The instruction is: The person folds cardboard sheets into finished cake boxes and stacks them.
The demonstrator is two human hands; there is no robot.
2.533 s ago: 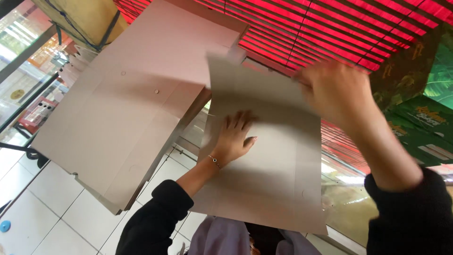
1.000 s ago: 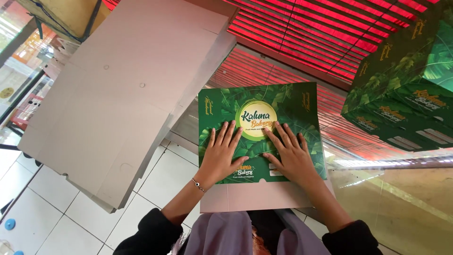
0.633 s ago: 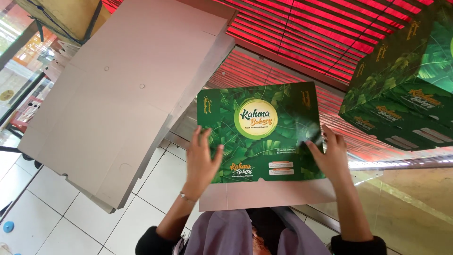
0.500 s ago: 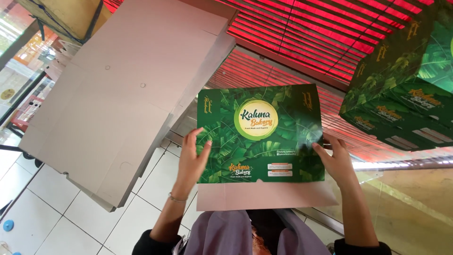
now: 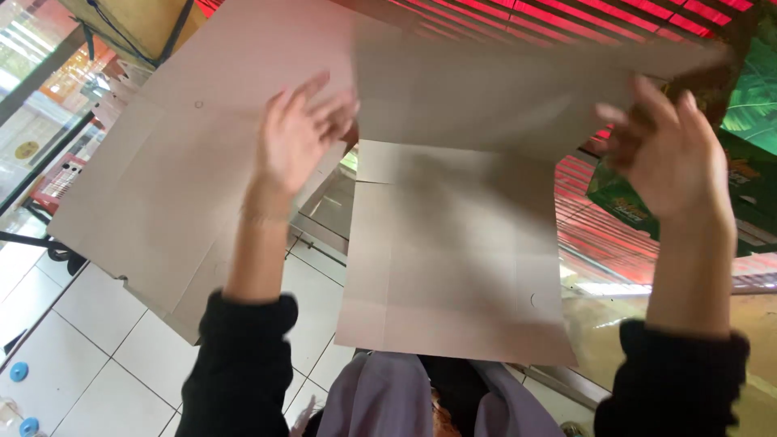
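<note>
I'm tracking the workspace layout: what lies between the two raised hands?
In the head view, a blurred plain cardboard sheet spans from the left hand to the right hand; another flat sheet lies below.

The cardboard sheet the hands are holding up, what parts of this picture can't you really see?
Head view:
- Lifted cardboard sheet: smeared by motion, so its edges and folds are unclear.
- Left hand and right hand: blurred too; whether either grip closes on the sheet cannot be told.
- Lower cardboard sheet: its top is covered by the lifted sheet.
- Green boxes: hidden behind the right hand and cut off by the right edge.
</note>
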